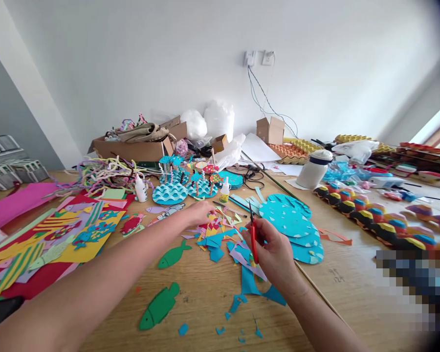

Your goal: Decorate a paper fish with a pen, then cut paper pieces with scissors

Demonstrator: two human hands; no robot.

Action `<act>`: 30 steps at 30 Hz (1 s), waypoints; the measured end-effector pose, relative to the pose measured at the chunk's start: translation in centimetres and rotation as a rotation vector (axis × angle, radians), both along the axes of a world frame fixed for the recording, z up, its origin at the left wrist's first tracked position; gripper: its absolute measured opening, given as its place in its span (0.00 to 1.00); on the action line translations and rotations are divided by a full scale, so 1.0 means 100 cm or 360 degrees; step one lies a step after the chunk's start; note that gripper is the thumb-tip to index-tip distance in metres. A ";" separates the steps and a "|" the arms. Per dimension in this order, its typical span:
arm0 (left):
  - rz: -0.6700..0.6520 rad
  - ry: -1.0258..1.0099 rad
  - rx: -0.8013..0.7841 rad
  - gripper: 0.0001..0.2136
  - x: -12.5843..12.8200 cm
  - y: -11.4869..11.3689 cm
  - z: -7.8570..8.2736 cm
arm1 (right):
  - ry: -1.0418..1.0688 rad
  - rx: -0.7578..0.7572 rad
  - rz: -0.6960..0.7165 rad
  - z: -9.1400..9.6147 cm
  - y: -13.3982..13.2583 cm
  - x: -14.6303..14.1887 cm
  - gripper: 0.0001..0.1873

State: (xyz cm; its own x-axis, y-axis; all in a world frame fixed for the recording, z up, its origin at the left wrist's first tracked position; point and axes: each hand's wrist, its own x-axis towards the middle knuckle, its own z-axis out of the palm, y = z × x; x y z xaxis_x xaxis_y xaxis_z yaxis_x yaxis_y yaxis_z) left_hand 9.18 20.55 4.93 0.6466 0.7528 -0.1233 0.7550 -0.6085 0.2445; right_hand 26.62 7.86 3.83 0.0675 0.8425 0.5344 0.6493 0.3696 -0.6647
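Note:
Red-handled scissors are gripped in my right hand, blades pointing away and upward. My left hand reaches forward over a pile of coloured paper scraps. Its fingers curl downward at the scraps, and what they pinch, if anything, is hidden. Nearer to me lie two green paper fish, one below my left hand and another closer to the front. Blue paper offcuts lie below my right hand. Beyond it is a stack of blue paper shapes.
A white glue bottle and a smaller glue bottle stand near blue wave-shaped paper models. Colourful paper fish lie on sheets at left. Painted egg-carton strips and a white jar occupy the right. A thin stick lies beside my right forearm.

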 end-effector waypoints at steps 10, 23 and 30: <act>0.0183 0.0128 -0.0067 0.14 0.009 0.009 -0.016 | -0.0151 -0.0047 0.0008 -0.005 0.002 0.001 0.04; 0.0235 -0.0079 -0.0076 0.13 0.009 0.007 -0.017 | -0.0377 -0.0029 -0.0028 -0.008 0.005 0.004 0.05; 0.0142 -0.0243 0.0100 0.13 0.003 0.001 0.004 | -0.0270 -0.0002 -0.0022 -0.006 0.005 0.003 0.09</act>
State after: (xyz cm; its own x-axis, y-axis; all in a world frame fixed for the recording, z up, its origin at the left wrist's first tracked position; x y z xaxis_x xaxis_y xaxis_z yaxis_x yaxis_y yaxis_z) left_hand 9.52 20.61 5.36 0.5844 0.8112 0.0205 0.7638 -0.5584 0.3239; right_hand 26.88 8.41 3.21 -0.0118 0.8430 0.5379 0.7573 0.3588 -0.5457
